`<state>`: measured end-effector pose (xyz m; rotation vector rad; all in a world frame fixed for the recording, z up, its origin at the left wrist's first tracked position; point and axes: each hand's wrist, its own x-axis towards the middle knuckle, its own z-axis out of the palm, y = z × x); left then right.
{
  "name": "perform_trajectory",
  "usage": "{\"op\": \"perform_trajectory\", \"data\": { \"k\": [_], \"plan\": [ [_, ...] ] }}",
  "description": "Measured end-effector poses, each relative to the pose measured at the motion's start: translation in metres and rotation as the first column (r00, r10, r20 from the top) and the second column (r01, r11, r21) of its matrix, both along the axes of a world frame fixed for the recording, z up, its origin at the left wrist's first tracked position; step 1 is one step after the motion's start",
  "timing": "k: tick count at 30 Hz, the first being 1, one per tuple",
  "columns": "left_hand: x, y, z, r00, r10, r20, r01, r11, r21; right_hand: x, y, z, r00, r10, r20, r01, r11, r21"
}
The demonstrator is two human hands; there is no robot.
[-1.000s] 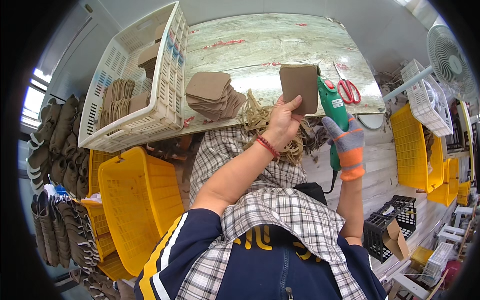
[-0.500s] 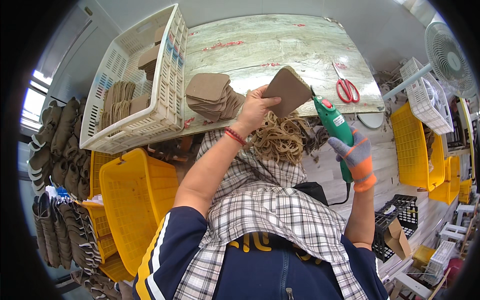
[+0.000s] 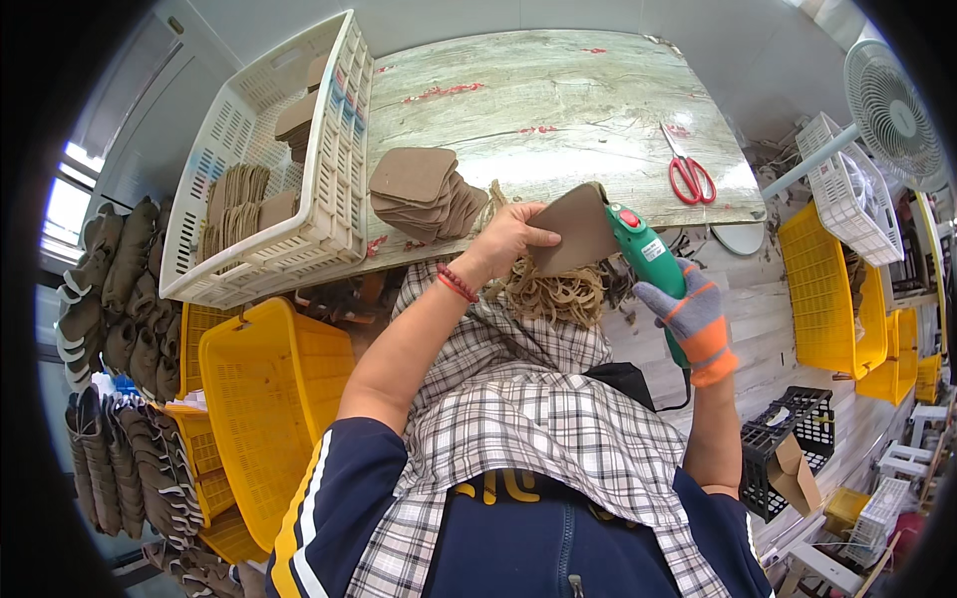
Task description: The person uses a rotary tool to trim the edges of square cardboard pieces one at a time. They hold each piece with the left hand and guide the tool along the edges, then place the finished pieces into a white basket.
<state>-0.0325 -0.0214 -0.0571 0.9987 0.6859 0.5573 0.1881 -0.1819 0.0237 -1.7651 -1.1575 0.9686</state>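
Note:
My bare left hand (image 3: 515, 239) pinches the left edge of a brown rounded-corner fabric pad (image 3: 578, 231), thumb on top. In my gloved right hand (image 3: 690, 317) is a green handheld electric cutter (image 3: 653, 257) with a red button. The cutter's head meets the pad's upper right edge; its blade is hidden there. Tan trimmed strips (image 3: 556, 291) lie heaped on my lap below the pad. To the left, a stack of similar brown pads (image 3: 424, 191) stands on the table's near edge, with a loose strip beside it.
On the pale wood-look table (image 3: 518, 85) lie red-handled scissors (image 3: 691, 171). A white slatted crate (image 3: 339, 199) holds more pads. Yellow baskets (image 3: 264, 419) stand at my left, with brown shoes (image 3: 120, 468) beyond. At right are a fan (image 3: 894, 115), another yellow basket (image 3: 822, 289) and a black crate (image 3: 797, 424).
The cutter has moved up and left, from the pad's right corner onto its upper right edge. The pad has turned and shifted slightly lower, with my left hand still gripping it.

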Motion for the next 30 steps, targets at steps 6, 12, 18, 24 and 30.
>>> {"op": "perform_trajectory", "data": {
  "k": [6, 12, 18, 24, 30],
  "plan": [
    [-0.007, -0.002, 0.014, 0.994, -0.004, -0.107, 0.016, 0.993, 0.115, 0.002, 0.003, -0.004, 0.992, 0.012, -0.124, -0.017, 0.999, -0.040],
    [-0.022, 0.008, 0.016, 0.975, 0.203, -0.093, -0.149, 0.901, 0.406, 0.010, -0.002, -0.014, 0.981, 0.051, -0.187, -0.063, 0.996, -0.058],
    [-0.025, 0.006, 0.014, 0.959, 0.262, 0.110, -0.273, 0.958, 0.089, 0.010, -0.005, -0.016, 0.967, 0.087, -0.241, -0.107, 0.992, -0.074],
    [-0.023, 0.008, 0.021, 0.976, 0.212, 0.039, -0.215, 0.965, 0.147, 0.013, -0.009, -0.011, 0.970, 0.138, -0.200, -0.165, 0.978, -0.126],
    [-0.019, 0.008, 0.026, 0.993, 0.107, -0.051, -0.095, 0.976, 0.195, 0.011, -0.012, -0.015, 0.980, 0.169, -0.108, -0.179, 0.979, -0.095]
  ]
}}
